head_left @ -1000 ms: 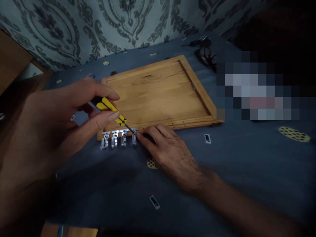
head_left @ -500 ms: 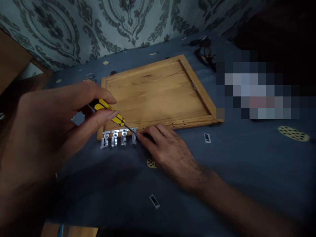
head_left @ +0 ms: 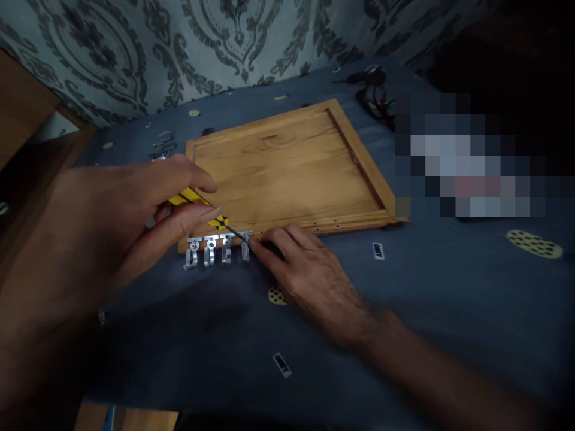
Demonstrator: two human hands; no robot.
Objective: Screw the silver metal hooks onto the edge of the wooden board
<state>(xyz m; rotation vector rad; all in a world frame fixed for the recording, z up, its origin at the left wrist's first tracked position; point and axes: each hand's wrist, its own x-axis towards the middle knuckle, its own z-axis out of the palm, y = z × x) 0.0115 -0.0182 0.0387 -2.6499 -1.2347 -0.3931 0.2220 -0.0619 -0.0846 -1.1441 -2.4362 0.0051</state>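
A yellow and black screwdriver [head_left: 217, 220] is pinched between the thumb and fingers of my left hand [head_left: 157, 203]. Its tip reaches the rightmost metal hook [head_left: 245, 250] on the near edge of a framed wooden board [head_left: 274, 167]. My right hand [head_left: 309, 269] lies at that same edge, fingers bent and closed, its index fingertip against the hook; whether anything small is between the fingers is hidden. Several silver hooks stand in a row along the board's near left edge, among them the leftmost hook [head_left: 191, 254]. Small dark holes dot the edge farther right.
The board rests on a dark blue patterned cloth [head_left: 404, 359]. Loose metal hooks [head_left: 165, 142] lie beyond its left corner, and dark tangled items [head_left: 375, 99] beyond its right corner. Wooden furniture [head_left: 27, 108] stands at left. A blurred patch covers the right side.
My left hand has shifted slightly right and turned a little around the screwdriver, uncovering the loose hooks behind. My right hand stays at the same hook.
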